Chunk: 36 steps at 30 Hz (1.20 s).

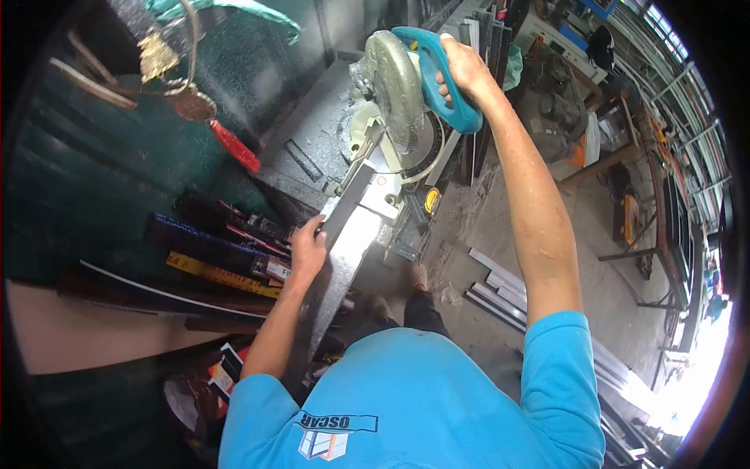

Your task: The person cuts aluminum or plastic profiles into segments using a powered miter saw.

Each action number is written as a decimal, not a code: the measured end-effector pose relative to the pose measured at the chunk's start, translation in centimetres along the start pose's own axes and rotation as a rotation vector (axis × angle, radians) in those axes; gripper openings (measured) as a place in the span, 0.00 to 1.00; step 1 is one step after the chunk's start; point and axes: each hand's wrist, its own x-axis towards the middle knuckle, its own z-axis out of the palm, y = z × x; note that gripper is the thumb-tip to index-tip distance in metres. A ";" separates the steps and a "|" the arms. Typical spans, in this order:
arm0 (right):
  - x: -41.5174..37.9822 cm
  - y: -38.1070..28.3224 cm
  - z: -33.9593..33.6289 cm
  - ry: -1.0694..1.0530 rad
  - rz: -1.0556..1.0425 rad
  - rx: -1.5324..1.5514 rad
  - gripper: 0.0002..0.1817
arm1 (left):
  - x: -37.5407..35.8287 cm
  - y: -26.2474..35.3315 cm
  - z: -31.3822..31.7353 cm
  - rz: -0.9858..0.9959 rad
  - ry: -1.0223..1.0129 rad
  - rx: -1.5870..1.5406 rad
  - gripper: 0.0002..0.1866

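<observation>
My right hand (467, 69) is wrapped round the teal handle (459, 116) of a mitre saw. The saw's rounded blade guard (400, 90) stands over its base, and the blade itself is mostly hidden behind it. A dark grey metal profile (349, 200) lies along the saw's fence, one end near the blade. My left hand (309, 244) grips this profile at its nearer end, the thumb on one side. Some of the left fingers are hidden from view. Below the profile, a bright metal support (353, 244) runs from the saw toward my body.
A dark offcut (303, 160) lies on the grey bench left of the saw. A red tassel (234, 146) hangs at the upper left. Long profiles and a yellow level (223, 273) are stacked at the left. Pale metal bars (500, 291) lie on the floor at right.
</observation>
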 end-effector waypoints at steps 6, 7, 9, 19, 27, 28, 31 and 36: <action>-0.4 0.0 0.0 -0.005 -0.014 0.014 0.39 | -2.7 -0.7 -3.7 -0.360 -0.157 -0.719 0.17; -0.4 0.0 -0.1 -0.015 -0.024 0.002 0.39 | -3.0 -0.1 -3.5 -0.346 -0.132 -0.777 0.18; -0.2 0.0 -0.1 -0.011 -0.040 -0.011 0.39 | -3.3 1.4 -4.2 -0.344 -0.178 -0.814 0.16; -0.2 0.0 -0.3 -0.015 -0.025 -0.045 0.39 | -3.7 2.5 -3.6 -0.283 -0.224 -0.869 0.14; 0.1 0.2 -0.3 -0.036 -0.042 -0.060 0.40 | -4.0 2.2 -3.3 -0.266 -0.199 -0.828 0.14; 0.1 0.2 -0.3 -0.037 -0.044 -0.057 0.40 | -4.1 1.9 -3.2 -0.264 -0.199 -0.811 0.14; -0.1 0.1 -0.3 -0.036 -0.038 -0.061 0.40 | -4.3 1.8 -3.0 -0.265 -0.202 -0.793 0.15; -0.1 0.2 -0.2 -0.027 -0.032 -0.063 0.40 | -4.5 1.9 -2.7 -0.290 -0.201 -0.783 0.15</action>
